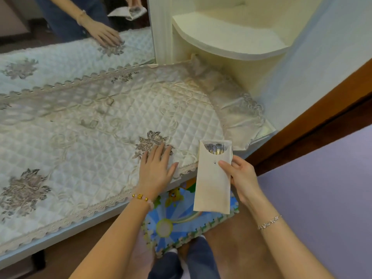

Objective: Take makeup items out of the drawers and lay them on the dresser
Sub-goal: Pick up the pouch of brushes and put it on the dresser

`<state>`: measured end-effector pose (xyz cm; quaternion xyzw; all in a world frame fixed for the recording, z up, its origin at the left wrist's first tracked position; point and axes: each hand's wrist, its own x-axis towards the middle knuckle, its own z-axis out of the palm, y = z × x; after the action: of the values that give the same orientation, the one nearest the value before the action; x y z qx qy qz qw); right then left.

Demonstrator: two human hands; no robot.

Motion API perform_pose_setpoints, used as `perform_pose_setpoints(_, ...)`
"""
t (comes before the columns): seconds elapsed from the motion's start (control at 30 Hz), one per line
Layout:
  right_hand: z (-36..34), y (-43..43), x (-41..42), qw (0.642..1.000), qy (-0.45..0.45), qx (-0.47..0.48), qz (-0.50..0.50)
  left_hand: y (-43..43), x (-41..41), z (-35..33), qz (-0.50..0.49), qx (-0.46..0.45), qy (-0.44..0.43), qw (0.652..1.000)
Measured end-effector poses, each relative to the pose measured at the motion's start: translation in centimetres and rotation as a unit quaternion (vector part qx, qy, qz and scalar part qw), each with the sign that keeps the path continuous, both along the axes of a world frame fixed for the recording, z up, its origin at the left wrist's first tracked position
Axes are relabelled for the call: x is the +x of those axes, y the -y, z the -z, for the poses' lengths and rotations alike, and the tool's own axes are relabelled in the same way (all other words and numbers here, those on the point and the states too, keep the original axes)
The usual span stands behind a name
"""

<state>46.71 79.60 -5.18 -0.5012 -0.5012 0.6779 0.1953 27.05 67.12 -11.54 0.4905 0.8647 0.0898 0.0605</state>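
The right hand point(242, 179) gripped a beige brush pouch point(213, 178) with its fingers, just beside the desk point(60, 236) edge, not yet laid down. The left hand point(156, 168) lay flat and open on the quilted cover point(100, 127). No makeup items lay there; the task seemed barely begun.

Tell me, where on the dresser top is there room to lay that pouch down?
Nearly everywhere: the quilted cover lies bare from the mirror to the front edge. Only the left hand rests near the pouch; the right hand holds the pouch.
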Motion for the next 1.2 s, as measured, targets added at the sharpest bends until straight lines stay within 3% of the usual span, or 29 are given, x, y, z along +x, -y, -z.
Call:
perform_pose_setpoints(0.7,2.9,-14.3,-11.8,0.990,0.025,0.043,-0.131,-0.5,1.0,0.9,-0.072,-0.004,0.011,0.997)
perform_pose_setpoints(1.2,3.9,-14.6,-11.4,0.955,0.125,0.215,-0.160,-0.8,1.5,0.9,-0.091,-0.015,0.018,0.996)
